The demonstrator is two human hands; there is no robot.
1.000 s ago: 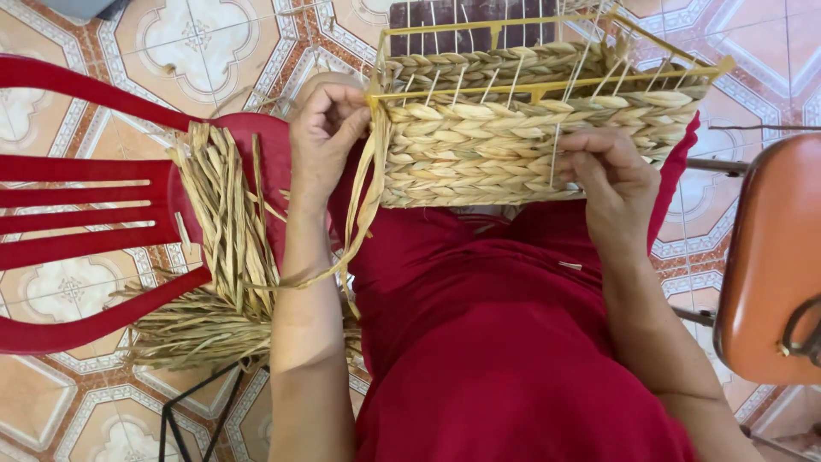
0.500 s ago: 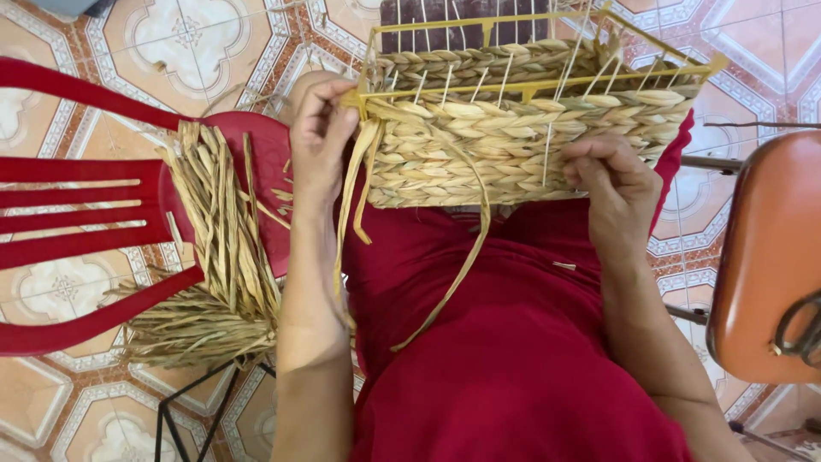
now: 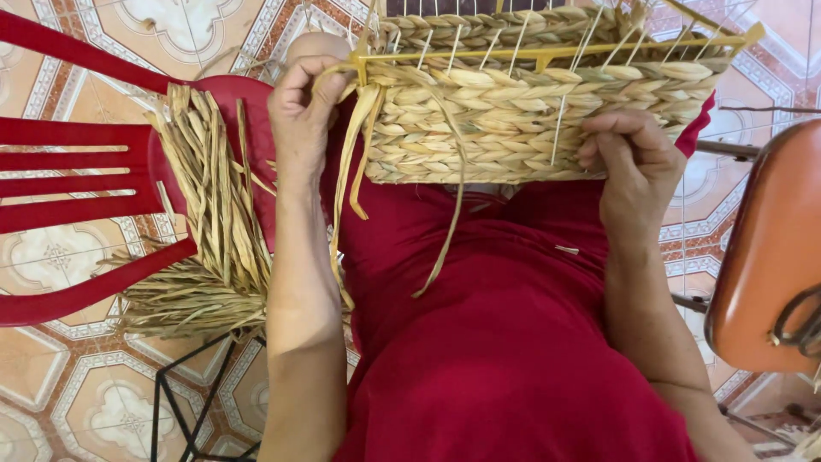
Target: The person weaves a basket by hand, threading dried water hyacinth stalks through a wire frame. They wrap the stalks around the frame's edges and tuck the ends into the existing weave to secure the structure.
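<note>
The person wears a plain deep red garment [image 3: 513, 342] of soft, smooth cloth that covers the lap and spreads wide toward the bottom of the view, lying in gentle folds and shallow creases across the thighs. No print, pattern or button shows on it. Both forearms are bare from the elbow down, with no sleeve in view. The left hand [image 3: 301, 115] and the right hand [image 3: 631, 162] are bare too, without gloves, and no ring, bracelet or watch shows at the fingers or wrists. The nails are short.
</note>
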